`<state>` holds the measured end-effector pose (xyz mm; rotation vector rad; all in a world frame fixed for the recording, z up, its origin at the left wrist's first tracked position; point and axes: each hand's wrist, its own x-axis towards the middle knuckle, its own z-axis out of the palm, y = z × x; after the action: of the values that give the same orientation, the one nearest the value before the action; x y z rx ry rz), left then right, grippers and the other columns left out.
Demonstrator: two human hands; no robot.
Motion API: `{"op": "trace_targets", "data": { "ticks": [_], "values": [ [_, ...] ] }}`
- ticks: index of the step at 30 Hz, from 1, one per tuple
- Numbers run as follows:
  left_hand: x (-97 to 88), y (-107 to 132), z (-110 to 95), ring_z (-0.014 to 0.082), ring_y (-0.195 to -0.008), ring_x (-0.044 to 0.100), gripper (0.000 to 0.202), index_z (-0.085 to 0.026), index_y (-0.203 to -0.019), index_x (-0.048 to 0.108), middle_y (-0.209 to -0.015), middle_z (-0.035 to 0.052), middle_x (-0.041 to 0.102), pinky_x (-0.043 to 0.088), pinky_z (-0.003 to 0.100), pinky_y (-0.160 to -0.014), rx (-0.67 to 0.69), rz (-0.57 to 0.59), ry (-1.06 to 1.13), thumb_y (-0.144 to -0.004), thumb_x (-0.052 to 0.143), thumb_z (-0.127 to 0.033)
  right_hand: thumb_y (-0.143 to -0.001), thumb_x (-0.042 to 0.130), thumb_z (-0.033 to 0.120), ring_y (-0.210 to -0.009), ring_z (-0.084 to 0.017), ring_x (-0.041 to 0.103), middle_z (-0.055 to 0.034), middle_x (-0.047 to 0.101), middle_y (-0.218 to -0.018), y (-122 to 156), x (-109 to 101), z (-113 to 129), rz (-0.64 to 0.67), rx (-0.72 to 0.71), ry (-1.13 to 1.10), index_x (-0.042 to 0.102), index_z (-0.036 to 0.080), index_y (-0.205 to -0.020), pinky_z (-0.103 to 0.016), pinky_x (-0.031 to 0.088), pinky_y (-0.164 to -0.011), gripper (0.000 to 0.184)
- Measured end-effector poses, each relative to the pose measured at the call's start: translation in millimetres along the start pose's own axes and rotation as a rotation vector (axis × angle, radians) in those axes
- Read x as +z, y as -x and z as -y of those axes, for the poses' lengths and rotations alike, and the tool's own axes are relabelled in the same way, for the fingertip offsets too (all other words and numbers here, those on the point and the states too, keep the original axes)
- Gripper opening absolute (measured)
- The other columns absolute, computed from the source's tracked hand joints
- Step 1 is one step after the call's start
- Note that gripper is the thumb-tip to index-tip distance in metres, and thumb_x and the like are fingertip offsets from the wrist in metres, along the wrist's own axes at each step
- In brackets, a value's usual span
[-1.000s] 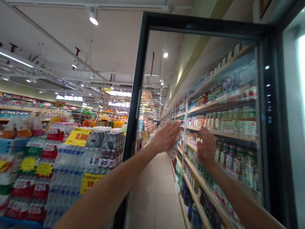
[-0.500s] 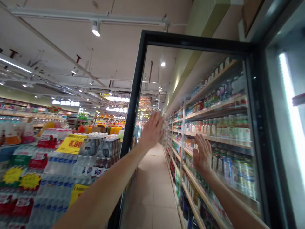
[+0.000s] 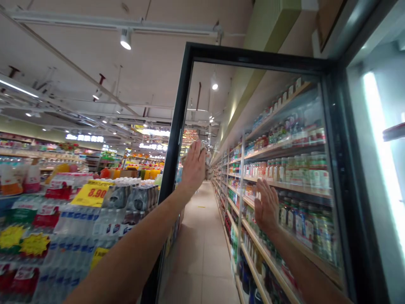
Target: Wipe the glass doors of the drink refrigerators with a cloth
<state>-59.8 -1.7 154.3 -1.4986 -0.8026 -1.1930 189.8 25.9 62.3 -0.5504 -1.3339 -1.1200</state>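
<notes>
A tall glass door (image 3: 253, 50) with a black frame stands swung open in front of me. Pressed against its pane, my left hand (image 3: 193, 169) holds a pale, patterned cloth (image 3: 208, 158), mostly covered by the palm and fingers. The cloth lies near the upper left part of the glass, close to the left frame bar. To the right and lower, my right hand (image 3: 266, 207) is raised at the pane with its fingers stretched out and nothing in it. Whether its palm touches the glass cannot be told.
Shelves of bottles and jars (image 3: 297, 169) show through the glass on the right. A lit cabinet interior (image 3: 379, 139) is at the far right. Stacked bottle packs (image 3: 72, 228) with a yellow price sign (image 3: 92, 193) stand left. A tiled aisle floor (image 3: 202, 236) runs ahead.
My left hand has slid left across the glass with the cloth, nearer the left frame bar. My right hand keeps about the same place. The view has shifted slightly.
</notes>
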Motion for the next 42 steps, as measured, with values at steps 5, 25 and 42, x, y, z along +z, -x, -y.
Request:
{"op": "trace_targets", "data": {
  "ticks": [5, 25, 42],
  "values": [
    [0.5, 58.4, -35.2, 0.0268, -0.140, 0.010, 0.053, -0.009, -0.133, 0.036, -0.148, 0.0162, 0.024, 0.023, 0.044, -0.112, 0.427, 0.191, 0.050, -0.087, 0.046, -0.034, -0.089, 0.036, 0.021, -0.132, -0.021, 0.036, -0.0126, 0.051, -0.132, -1.3, -1.0, 0.9, 0.010, -0.015, 0.004, 0.033, 0.019, -0.137, -0.044, 0.030, -0.105, 0.049],
    [3.8, 13.3, -27.7, 0.0267, -0.140, 0.013, 0.044, -0.013, -0.135, 0.037, -0.147, 0.0139, 0.030, 0.022, 0.047, -0.110, 0.034, 0.007, -0.059, -0.091, 0.036, -0.023, -0.088, 0.034, 0.019, -0.133, -0.021, 0.035, -0.0106, 0.052, -0.132, -2.2, -3.4, 1.8, 0.007, 0.020, -0.030, 0.030, 0.021, -0.139, -0.046, 0.030, -0.106, 0.051],
    [4.2, 36.0, -51.5, 0.0189, -0.138, 0.023, 0.044, -0.023, -0.134, 0.039, -0.147, 0.0010, 0.032, 0.023, 0.035, -0.111, 0.705, 0.172, 0.025, -0.092, 0.037, -0.034, -0.088, 0.033, 0.019, -0.133, -0.021, 0.035, -0.0104, 0.050, -0.133, -0.3, -2.7, 0.5, 0.032, 0.039, -0.048, 0.031, 0.021, -0.138, -0.047, 0.029, -0.106, 0.050]
  ]
}}
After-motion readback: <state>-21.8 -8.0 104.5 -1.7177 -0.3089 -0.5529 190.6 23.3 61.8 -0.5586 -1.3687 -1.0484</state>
